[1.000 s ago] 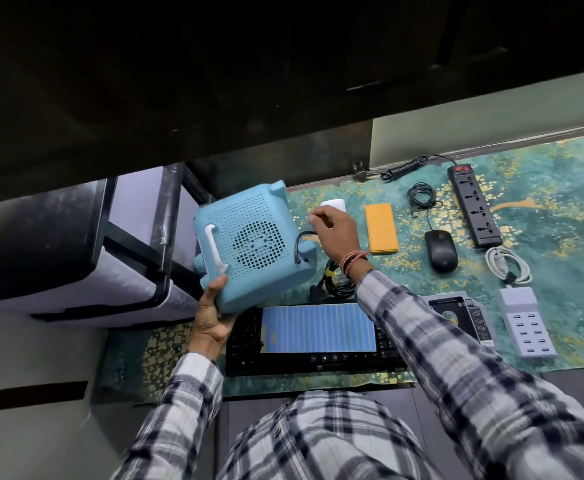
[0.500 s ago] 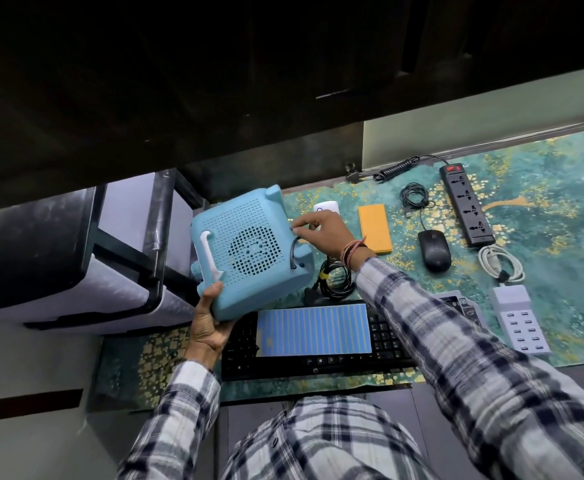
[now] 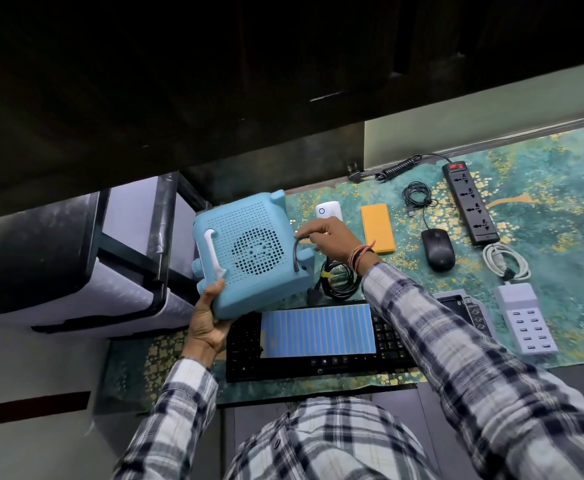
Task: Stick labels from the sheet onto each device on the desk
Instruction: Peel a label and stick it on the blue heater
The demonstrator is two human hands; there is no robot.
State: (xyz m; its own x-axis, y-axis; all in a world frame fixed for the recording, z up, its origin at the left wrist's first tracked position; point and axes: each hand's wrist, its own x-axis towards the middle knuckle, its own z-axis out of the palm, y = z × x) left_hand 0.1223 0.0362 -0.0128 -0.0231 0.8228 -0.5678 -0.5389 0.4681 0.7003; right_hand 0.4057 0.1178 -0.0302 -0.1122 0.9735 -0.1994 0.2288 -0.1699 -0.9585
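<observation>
Now that our right hand (image 3: 332,239) has come off the desk (image 3: 543,209) to pinch the blue heater's (image 3: 254,254) top-right edge, our left hand (image 3: 207,323) cups its lower corner above the label sheet (image 3: 318,330); labelling seems underway.

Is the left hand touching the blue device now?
Touching. The head view shows the left hand gripping the lower corner of the blue device, thumb on its face, holding it tilted above the desk.

Home desk: keyboard (image 3: 318,362), mouse (image 3: 437,250).
</observation>
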